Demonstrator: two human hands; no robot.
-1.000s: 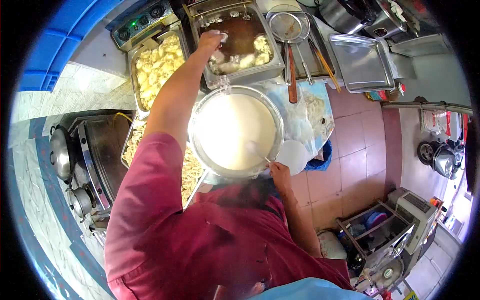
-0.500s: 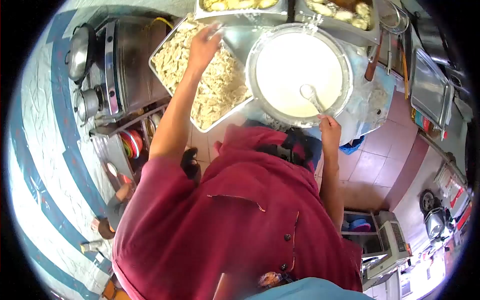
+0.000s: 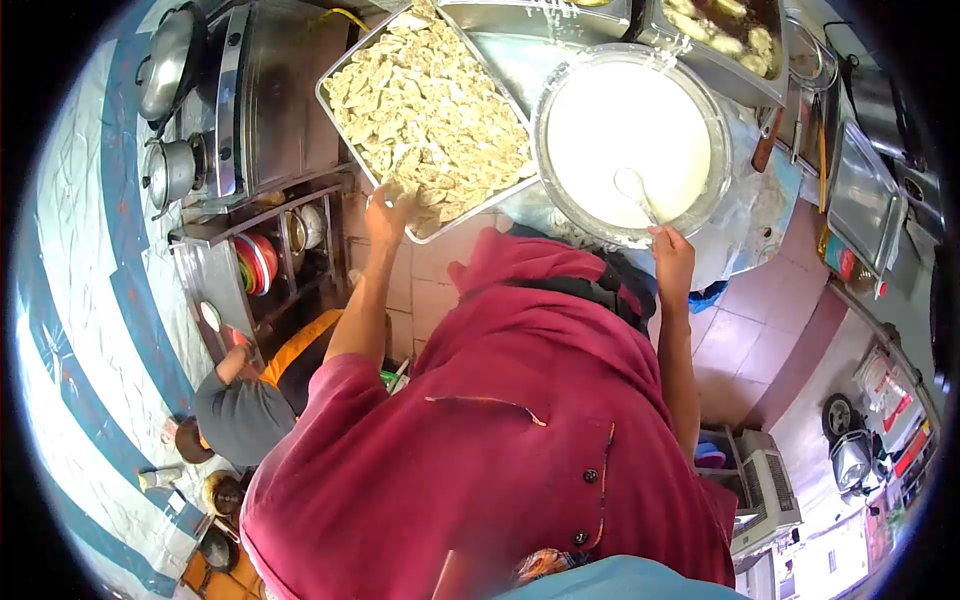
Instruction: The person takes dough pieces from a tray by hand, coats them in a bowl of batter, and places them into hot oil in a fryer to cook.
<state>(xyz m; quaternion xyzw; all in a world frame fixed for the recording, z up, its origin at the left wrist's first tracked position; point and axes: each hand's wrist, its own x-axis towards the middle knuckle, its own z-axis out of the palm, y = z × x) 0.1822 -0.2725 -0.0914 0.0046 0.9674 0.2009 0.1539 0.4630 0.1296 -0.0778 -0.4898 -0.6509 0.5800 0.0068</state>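
A metal tray (image 3: 332, 112) heaped with pale sliced pieces (image 3: 430, 110) lies at the upper left of centre. At its lower left edge is my left hand (image 3: 390, 212), its fingers blurred near the rim; whether they hold anything is unclear. Right of the tray stands a large round bowl (image 3: 543, 160) of white batter (image 3: 630, 130). My right hand (image 3: 671, 255) pinches the handle of a ladle (image 3: 631, 184) at the bowl's lower rim, and the ladle's round head rests in the batter.
Behind the bowl is a fryer (image 3: 775, 88) with battered pieces in dark oil. A stove (image 3: 228, 110) with pots stands at the left. Another person (image 3: 245, 415) is at the lower left beside a shelf with bowls. A metal tray (image 3: 865, 195) lies at the right.
My left hand has come from over the fryer, across the sliced pieces, down to the tray's near edge. The view has shifted left. My right hand has stayed on the ladle.
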